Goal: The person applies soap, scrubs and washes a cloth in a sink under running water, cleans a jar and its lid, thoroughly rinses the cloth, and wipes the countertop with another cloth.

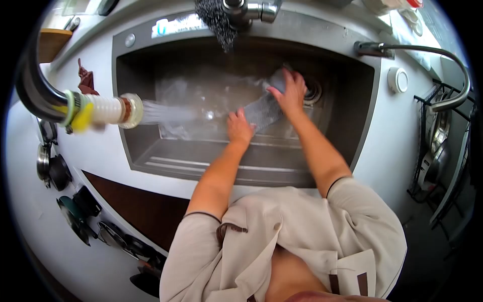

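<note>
Both hands are down inside a dark brown-grey sink (347, 126). Between them stretches a wet grey cloth (267, 111), lying slantwise near the sink floor. My right hand (291, 93) grips its bunched upper end close to the drain (313, 93). At the lower left end, my left hand (240, 126) has its fingers on the cloth's edge; whether they pinch it is hard to see. Water sprays from a faucet with a white filter head (132, 110) on the left and spreads over the sink floor, left of the hands.
A dark mesh scrubber (216, 22) hangs by a chrome tap fitting (241, 10) at the back rim. To the right are a thin curved spout (453, 70) and a white round container (398, 80). A brown cloth (86, 79) lies left. Pans (59, 171) stand at lower left.
</note>
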Demonstrator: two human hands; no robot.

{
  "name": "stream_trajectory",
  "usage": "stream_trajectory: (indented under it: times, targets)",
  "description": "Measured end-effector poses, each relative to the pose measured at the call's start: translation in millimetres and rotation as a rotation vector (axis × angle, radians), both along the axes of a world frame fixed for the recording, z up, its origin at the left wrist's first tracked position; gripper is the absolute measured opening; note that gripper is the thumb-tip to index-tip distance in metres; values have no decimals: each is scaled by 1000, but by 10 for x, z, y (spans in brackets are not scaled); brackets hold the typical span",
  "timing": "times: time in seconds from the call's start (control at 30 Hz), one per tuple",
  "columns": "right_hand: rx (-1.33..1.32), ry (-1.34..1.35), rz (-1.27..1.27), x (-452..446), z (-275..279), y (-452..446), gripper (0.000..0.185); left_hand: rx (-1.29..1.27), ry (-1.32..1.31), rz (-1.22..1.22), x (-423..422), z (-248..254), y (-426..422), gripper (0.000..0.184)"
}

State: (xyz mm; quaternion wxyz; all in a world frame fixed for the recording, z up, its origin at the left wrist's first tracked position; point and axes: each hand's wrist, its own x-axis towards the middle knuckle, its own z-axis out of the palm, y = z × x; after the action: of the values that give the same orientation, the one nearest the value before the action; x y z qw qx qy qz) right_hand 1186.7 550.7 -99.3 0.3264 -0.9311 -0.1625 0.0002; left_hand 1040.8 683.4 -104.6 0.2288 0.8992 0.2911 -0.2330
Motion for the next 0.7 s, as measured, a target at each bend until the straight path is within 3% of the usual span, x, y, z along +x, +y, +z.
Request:
stream_trajectory:
  times: [0.03, 0.1, 0.17, 0.2, 0.3, 0.33, 0.4, 0.47, 0.5, 0.6, 0.7]
  targets:
    - [-203, -42, 69, 2, -20, -66, 41, -8, 23, -1, -65, -21, 26, 67]
    - [-237, -23, 167, 129, -396, -175, 35, -233, 131, 7, 61, -89, 168, 59]
    - [95, 162, -19, 245, -636, -134, 27, -216, 39, 22, 58, -75, 248, 54]
    - [248, 195, -94, 239, -341, 4, 22, -208, -50, 30, 39, -69, 287, 50]
    - [121, -18, 91, 51, -136, 308, 21, -96, -291, 28, -73, 22, 637, 44]
    - [38, 23, 205, -32, -236, 394, 31, -85, -293, 31, -56, 96, 770, 44]
    - [-53, -28, 305, -275, -320, 465, 39, 181, -85, 192, -62, 227, 973, 45]
    - [-222, -4, 390, -359, -260, 616, 57, 170, -33, 191, -153, 9, 1090, 46]
    - [-221, 2, 388, -356, -301, 634, 57, 147, 33, 195, -244, -99, 1104, 46]
    - [-108, -27, 500, -304, -608, 590, 45, 78, -44, 201, -277, -296, 940, 48]
    - [111, 139, 527, -307, -800, 525, 34, -35, -217, 36, -72, -432, 529, 52]
